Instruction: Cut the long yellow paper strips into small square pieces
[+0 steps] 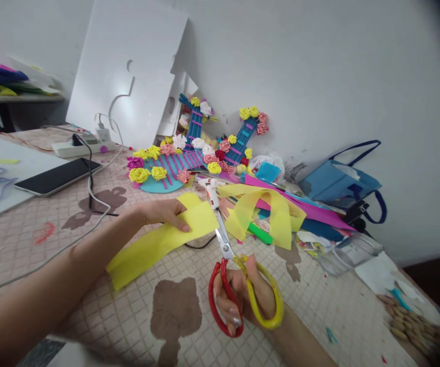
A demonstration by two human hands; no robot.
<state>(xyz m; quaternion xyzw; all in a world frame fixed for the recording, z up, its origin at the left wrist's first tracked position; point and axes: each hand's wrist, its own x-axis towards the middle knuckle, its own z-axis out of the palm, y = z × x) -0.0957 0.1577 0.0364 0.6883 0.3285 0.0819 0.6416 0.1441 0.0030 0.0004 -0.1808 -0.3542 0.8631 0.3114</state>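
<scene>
My left hand (166, 212) pinches a long yellow paper strip (158, 242), thumb on top, holding it above the table. My right hand (242, 298) grips scissors (225, 244) with red and yellow handles. Their blades point up and away, closed or nearly closed at the strip's right edge. Just beyond the blades lie curled yellow paper strips (269, 209) and a white glue gun (211, 191).
A blue craft piece with paper flowers (189, 158) leans at the wall beside a white board (128, 71). Pink and blue paper sheets (304, 209), a blue bag (338, 183), a phone (57, 176), a power strip (78, 147) with cables and a clear container (352, 252) surround the work area.
</scene>
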